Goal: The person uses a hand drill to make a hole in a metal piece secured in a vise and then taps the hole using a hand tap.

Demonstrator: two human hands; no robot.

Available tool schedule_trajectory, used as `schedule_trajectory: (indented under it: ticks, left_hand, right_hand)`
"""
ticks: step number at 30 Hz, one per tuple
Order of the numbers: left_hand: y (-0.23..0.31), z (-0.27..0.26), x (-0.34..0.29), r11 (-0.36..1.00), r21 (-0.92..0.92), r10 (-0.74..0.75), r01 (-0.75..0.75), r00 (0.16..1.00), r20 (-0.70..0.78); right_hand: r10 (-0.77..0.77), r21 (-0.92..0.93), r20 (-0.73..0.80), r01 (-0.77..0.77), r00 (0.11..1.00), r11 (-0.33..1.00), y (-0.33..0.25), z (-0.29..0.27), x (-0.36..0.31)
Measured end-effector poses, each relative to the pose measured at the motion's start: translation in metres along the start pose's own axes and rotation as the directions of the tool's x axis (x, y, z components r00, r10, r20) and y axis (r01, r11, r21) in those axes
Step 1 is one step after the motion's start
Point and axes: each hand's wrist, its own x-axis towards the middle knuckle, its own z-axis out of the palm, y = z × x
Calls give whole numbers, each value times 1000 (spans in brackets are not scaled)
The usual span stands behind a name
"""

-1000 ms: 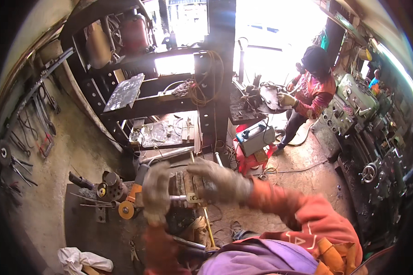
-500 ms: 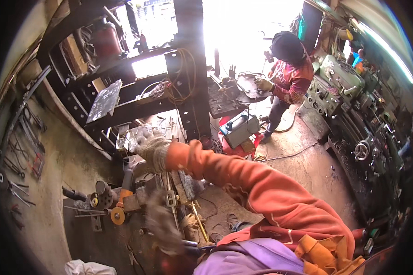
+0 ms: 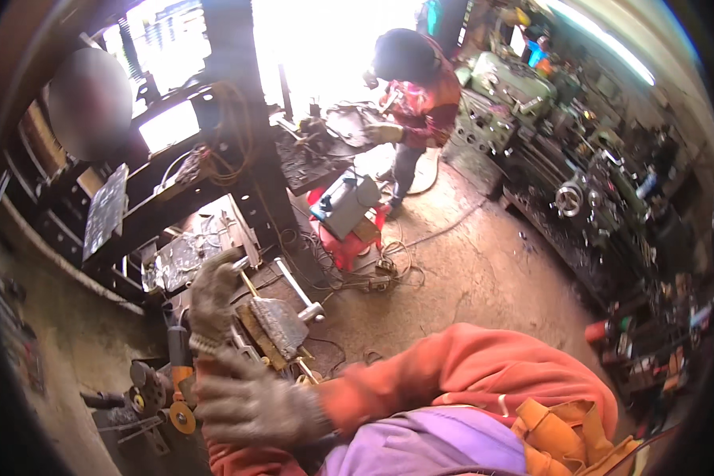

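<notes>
Both my hands wear grey-brown knitted gloves under orange sleeves. My left hand is raised beside the press bench, its fingers stretched up and partly hidden; I see nothing held in it. Just right of it lies a grey metal block with a T-shaped steel bar behind it. My right hand reaches across my body, fingers apart and pointing left, over my left forearm. Whether it touches the sleeve I cannot tell. An orange and black angle grinder hangs left of my hands, above an orange disc.
A dark steel press frame stands at far left. Beyond it, a person in a dark head covering works at a bench. A grey machine box and cables sit on the floor. A lathe lines the right.
My right hand has drawn back from the press toward my body. My left hand has moved up and forward, left of the metal block. The view has turned to the right.
</notes>
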Motion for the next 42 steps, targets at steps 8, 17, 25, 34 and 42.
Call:
schedule_trajectory:
  ticks: [8, 17, 25, 34, 42]
  left_hand:
    - [41, 45, -91, 991, 4, -125, 136, 921, -369]
    - [55, 41, -160, 808, 573, 192, 139, 857, -478]
    - [-29, -37, -61, 686, 644, 446, -338, 895, -6]
    - [15, -10, -98, 935, 356, 129, 5, 927, -352]
    - [79, 78, -175, 764, 593, 101, 254, 861, -499]
  right_hand:
    - [-49, -249, -263, -19, 964, 968, 104, 9, 47]
    - [248, 153, 776, -554, 580, 818, 161, -68, 66]
    - [414, -205, 309, -366, 856, 908, 38, -83, -18]
    - [-82, 38, -114, 86, 990, 996, 46, -35, 43]
    - [200, -24, 890, -396, 410, 918, 169, -14, 93]
